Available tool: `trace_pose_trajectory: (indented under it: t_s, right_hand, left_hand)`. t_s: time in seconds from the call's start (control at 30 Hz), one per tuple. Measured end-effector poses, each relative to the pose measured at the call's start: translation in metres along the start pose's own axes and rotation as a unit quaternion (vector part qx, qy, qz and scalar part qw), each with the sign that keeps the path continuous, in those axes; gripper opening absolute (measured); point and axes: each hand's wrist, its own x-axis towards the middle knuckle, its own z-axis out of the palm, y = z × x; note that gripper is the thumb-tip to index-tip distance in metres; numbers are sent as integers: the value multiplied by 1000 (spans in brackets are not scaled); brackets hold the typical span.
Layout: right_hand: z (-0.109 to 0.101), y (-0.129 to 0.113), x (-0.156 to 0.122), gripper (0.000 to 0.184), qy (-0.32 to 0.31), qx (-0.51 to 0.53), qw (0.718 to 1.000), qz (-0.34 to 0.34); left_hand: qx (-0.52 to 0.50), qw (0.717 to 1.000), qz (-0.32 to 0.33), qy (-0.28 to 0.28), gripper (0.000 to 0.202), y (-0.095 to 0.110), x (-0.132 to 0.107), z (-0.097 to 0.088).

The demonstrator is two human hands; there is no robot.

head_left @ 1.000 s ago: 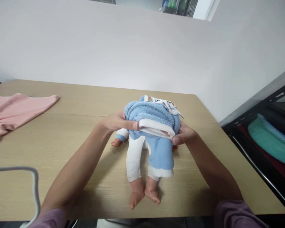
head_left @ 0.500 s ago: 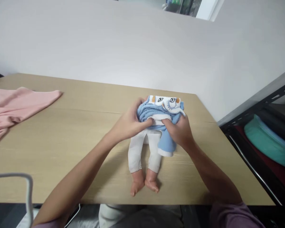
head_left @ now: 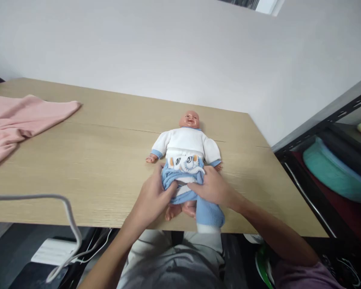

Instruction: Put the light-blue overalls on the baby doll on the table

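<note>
A baby doll lies on its back on the table, feet toward me, in a white top with blue cuffs. Over its legs, a small blue and white doll garment with embroidered eyes is bunched up between my hands. My left hand pinches its left side, thumb at the white inner edge. On the opposite side, my right hand grips the cloth the same way. One blue sleeve with a white cuff hangs down past the table's front edge. The garment hides most of the legs; the doll's feet show below it.
A pink cloth lies on the left of the wooden table. At the front left a white cable loops over the edge, above a white power strip. A rack with a teal item stands at the right.
Both hands have lowered the bunched garment toward me, from over the doll's upper body to its legs. The doll's head, arms and white top now show. My view has shifted somewhat.
</note>
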Motion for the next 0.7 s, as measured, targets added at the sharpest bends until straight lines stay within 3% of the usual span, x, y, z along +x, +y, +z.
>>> trace_pose_trajectory:
  t_s: [0.3, 0.43, 0.53, 0.7]
  right_hand:
    - [24, -30, -31, 18, -109, -35, 992, 46]
    - [34, -29, -32, 15, -139, -92, 985, 49]
    - [40, -23, -32, 37, -106, -101, 989, 17]
    - [52, -15, -36, 45, -114, -169, 978, 37]
  left_hand:
    - [46, 994, -68, -71, 32, -22, -51, 0]
    - [87, 987, -85, -106, 26, -28, -54, 5]
    - [138, 981, -83, -109, 23, -33, -52, 9]
    - [202, 970, -62, -124, 27, -40, -50, 11]
